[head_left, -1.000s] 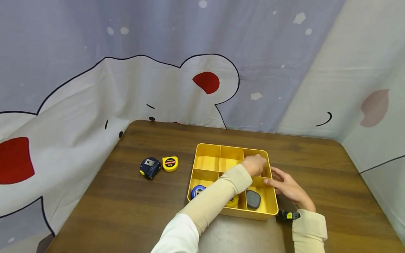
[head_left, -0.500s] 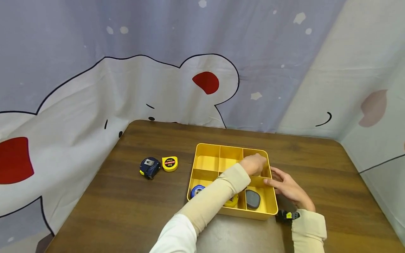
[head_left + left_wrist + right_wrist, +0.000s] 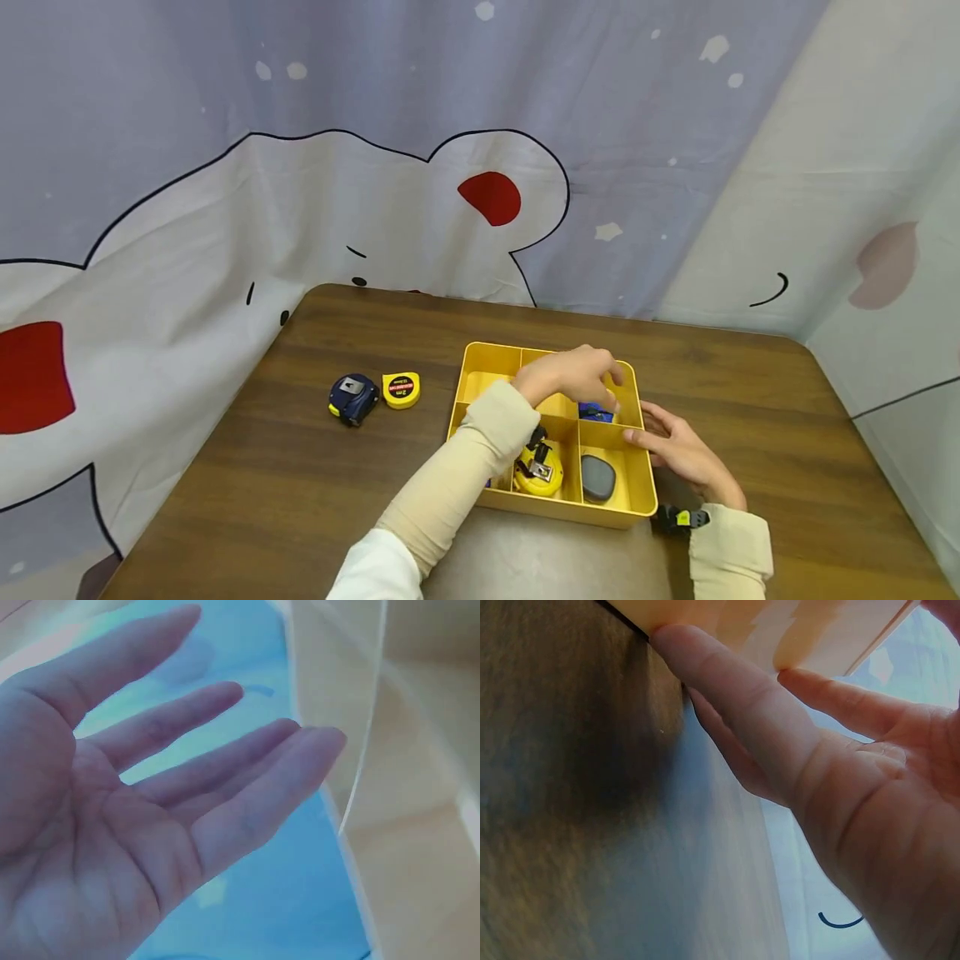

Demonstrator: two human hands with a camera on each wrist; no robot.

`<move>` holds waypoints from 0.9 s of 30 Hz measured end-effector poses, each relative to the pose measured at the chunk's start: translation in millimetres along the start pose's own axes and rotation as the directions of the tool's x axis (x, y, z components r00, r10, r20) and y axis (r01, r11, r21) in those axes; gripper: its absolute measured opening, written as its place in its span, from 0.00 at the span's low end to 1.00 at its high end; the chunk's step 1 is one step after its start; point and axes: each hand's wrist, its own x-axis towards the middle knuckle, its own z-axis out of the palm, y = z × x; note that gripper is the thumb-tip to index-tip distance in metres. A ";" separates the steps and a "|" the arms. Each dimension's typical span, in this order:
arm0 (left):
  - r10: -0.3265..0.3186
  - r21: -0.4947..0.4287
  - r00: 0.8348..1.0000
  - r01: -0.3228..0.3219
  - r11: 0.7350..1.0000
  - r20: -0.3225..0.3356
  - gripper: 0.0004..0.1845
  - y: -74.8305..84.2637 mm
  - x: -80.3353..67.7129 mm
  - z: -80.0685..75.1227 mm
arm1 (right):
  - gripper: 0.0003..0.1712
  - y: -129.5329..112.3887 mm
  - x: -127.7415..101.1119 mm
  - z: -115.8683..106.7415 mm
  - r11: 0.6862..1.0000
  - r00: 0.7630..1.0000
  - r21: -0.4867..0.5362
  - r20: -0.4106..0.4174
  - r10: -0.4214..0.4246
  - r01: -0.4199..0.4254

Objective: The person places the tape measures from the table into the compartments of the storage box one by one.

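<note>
While the left arm stretches across the yellow box, the left hand bends over its back right part, fingers wide and holding nothing. Below the fingertips, a blue thing sits in the back right slot. The right hand holds nothing small, just touching the box's right side with long, fairly straight fingers

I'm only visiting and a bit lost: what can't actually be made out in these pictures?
Head view: what the blue scrap in the near left compartment of the box belongs to; the left sleeve covers the rest.
Head view: part of the blue object in the far right compartment; the left hand blocks it.
Head view: the smallest print on the yellow tape measure outside the box; too small.
Right wrist view: most of the box, cut off by the top edge.
</note>
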 end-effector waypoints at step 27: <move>-0.296 -0.311 0.778 0.136 0.941 -0.554 0.15 -110.4 -155.7 1.6 | 0.41 -0.3 6.6 4.8 1.000 1.000 -0.028 -0.003 0.006 -0.006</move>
